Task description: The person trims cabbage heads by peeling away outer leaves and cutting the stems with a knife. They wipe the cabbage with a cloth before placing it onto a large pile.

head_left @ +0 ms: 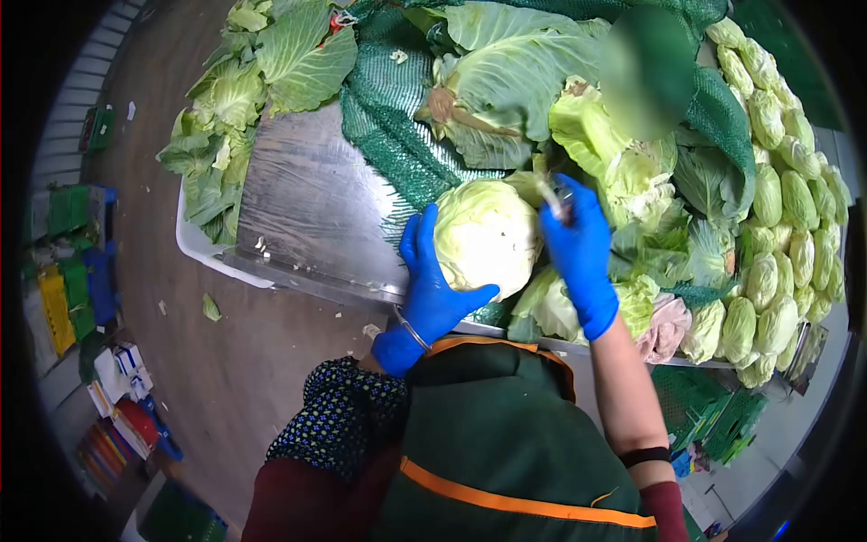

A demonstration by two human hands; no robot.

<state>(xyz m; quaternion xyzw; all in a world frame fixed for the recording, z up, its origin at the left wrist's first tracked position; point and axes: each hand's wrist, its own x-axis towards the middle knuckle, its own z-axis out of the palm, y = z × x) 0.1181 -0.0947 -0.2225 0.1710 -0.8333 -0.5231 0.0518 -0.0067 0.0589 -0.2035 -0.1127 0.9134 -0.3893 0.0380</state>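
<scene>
Nearest, left hand, blue glove, fingers spread wide, cups cabbage head from left. Right hand closed round thin tool, blurred, at head's upper right. Head roundish, no clear long axis, at near edge of metal table. Behind: green net, loose leaves; trimmed cabbages piled right.

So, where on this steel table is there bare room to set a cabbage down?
The steel table is bare between the loose leaves at its left edge, the green net and the cabbage held by the left hand. Right of the right hand, leaves and stacked cabbages crowd everything.
</scene>
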